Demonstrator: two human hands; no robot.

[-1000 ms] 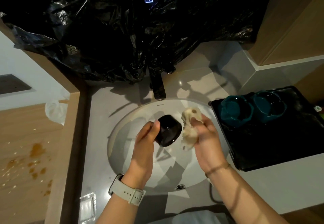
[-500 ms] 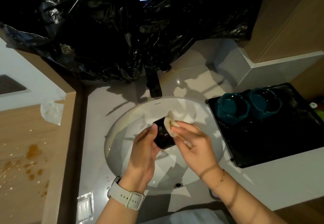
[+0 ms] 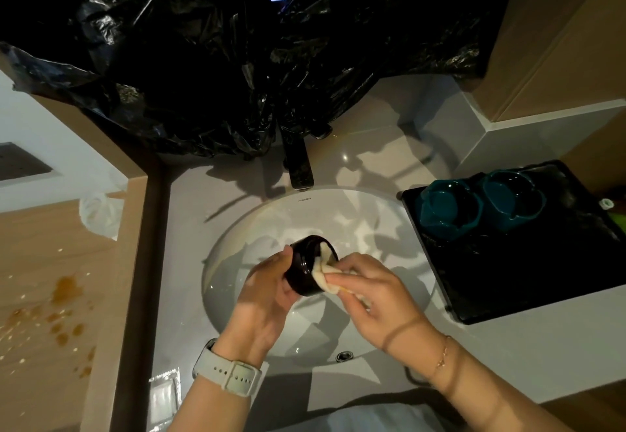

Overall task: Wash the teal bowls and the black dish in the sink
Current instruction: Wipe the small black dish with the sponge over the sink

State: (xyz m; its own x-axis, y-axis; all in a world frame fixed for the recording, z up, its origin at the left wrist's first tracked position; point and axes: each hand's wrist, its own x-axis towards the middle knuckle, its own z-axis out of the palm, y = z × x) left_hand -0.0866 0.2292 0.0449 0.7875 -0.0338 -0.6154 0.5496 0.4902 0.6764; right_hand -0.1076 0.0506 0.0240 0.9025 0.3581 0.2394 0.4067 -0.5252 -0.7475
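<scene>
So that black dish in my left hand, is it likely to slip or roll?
Probably slippery: the glossy black dish is being wiped over the sink, so it is likely wet. Its round wall suggests it could roll if dropped sideways. It looks rigid, possibly breakable.

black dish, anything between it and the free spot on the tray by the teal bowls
Nothing visible. The black dish, held over the sink by the left hand, has open counter between it and the tray; the teal bowls sit at its far end.

Glossy black dish (image 3: 306, 271); glazed white sink (image 3: 382, 225); crinkled shiny plastic sheet (image 3: 237, 59).
</scene>
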